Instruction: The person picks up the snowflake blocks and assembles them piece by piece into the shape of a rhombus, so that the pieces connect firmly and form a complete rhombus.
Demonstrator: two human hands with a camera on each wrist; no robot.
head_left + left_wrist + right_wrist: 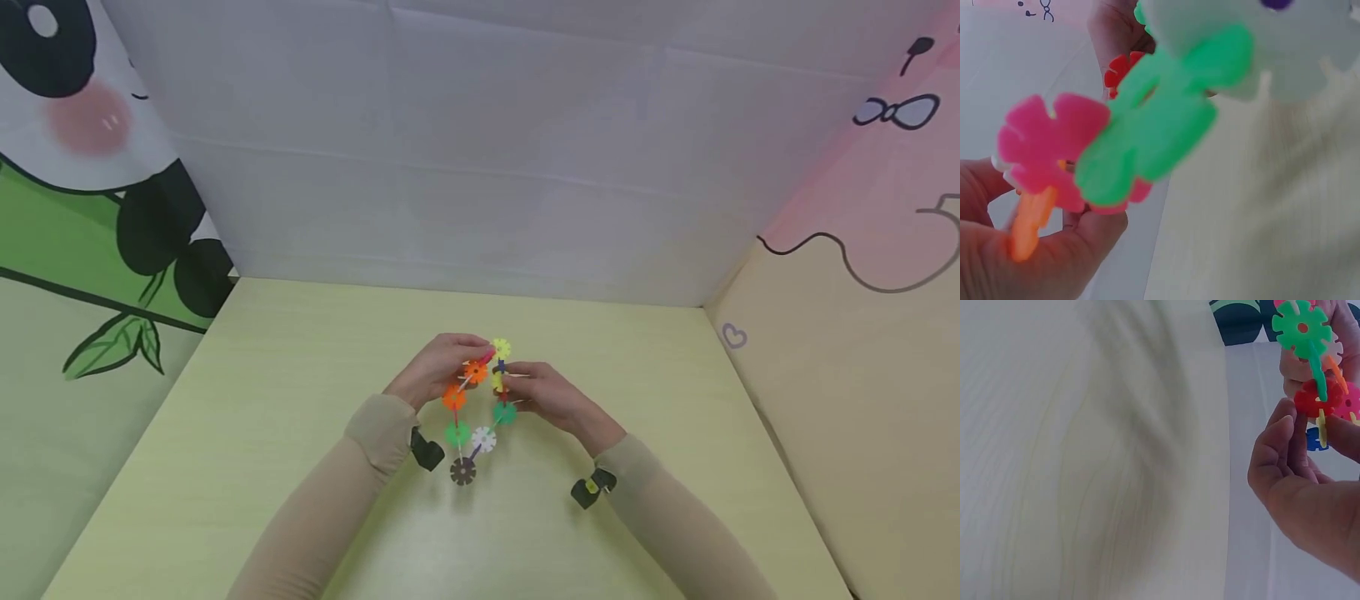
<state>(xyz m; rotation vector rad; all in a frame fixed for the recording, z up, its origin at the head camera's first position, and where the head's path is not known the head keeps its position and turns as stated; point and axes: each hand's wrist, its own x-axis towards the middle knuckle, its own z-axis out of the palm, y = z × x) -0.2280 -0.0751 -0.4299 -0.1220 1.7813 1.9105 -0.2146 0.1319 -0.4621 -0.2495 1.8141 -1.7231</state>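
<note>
A loop of interlocking flower-shaped plastic discs (457, 433) hangs between both hands above the table, its brown disc (462, 472) lowest. My left hand (438, 367) holds the upper left part, where a pink disc (1047, 147) and an orange disc (1030, 225) sit between thumb and fingers in the left wrist view. On the other side, my right hand (551, 396) pinches the loop around a yellow disc (1322, 430) and a red disc (1317, 395). A blue disc (1315, 440) shows below its fingers. Another yellow disc (502, 348) forms the top, between the two hands.
The pale wooden table (300, 333) runs back to a white cloth wall (480, 167). Side panels with cartoon prints, one green and white (75, 233), one pink and cream (847, 333), border it. Black wrist bands (427, 450) sit on both sleeves.
</note>
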